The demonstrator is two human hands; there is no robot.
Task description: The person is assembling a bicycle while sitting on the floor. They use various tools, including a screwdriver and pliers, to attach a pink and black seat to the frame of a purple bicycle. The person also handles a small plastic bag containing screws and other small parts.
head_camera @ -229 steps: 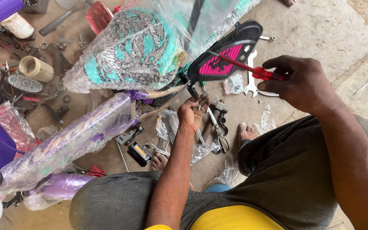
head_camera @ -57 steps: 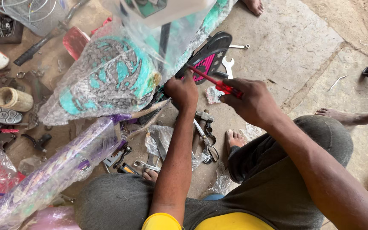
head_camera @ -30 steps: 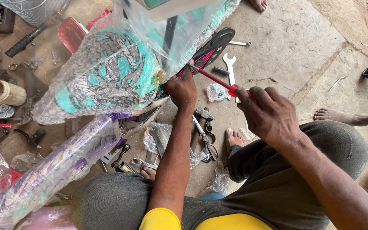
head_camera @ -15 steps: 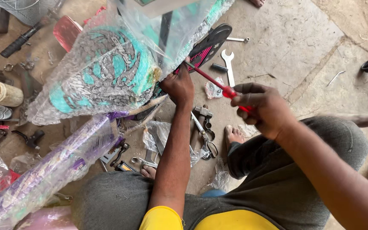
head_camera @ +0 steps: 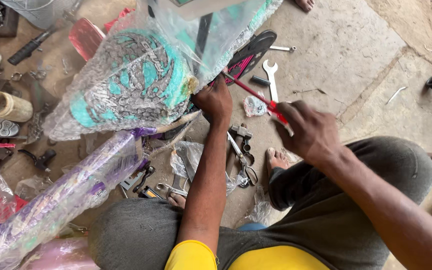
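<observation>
Right hand (head_camera: 308, 132) is closed around the handle of a red screwdriver (head_camera: 256, 95), and the shaft runs up and away from that grip toward the bubble-wrapped teal frame part (head_camera: 131, 82). The tip meets the wrap just beside the left hand (head_camera: 216, 100), which clamps down on the frame's lower edge, fingers curled shut. Just beyond the screwdriver grip, a silver spanner (head_camera: 271, 80) lies on the concrete floor (head_camera: 356, 50). Pliers (head_camera: 241, 150) rest below, between both hands.
</observation>
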